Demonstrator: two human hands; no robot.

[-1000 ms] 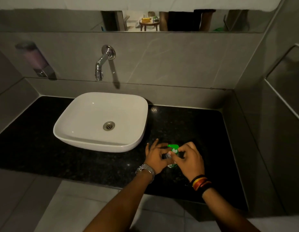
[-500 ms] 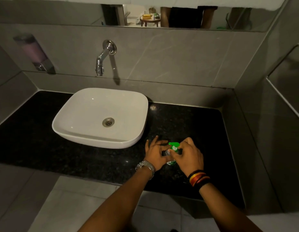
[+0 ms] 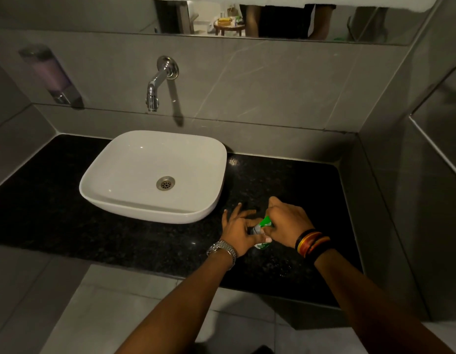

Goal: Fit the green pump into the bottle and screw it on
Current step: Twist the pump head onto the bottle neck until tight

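Note:
A small bottle [image 3: 260, 245] with a green and white label stands on the black counter [image 3: 145, 238], right of the basin, mostly hidden by my hands. The green pump [image 3: 266, 221] sits on its top; only a strip of green shows. My left hand [image 3: 238, 232] wraps the bottle's body from the left. My right hand [image 3: 285, 222] covers the pump from above and the right, fingers closed around it.
A white basin [image 3: 155, 175] stands on the counter to the left, under a chrome tap [image 3: 157, 83]. A soap dispenser [image 3: 51, 75] hangs on the left wall. A rail [image 3: 436, 139] is on the right wall. The counter's front edge is just below my wrists.
My right hand has turned over the pump and now covers more of it, so less green shows. The left hand stays on the bottle. The view has shifted slightly.

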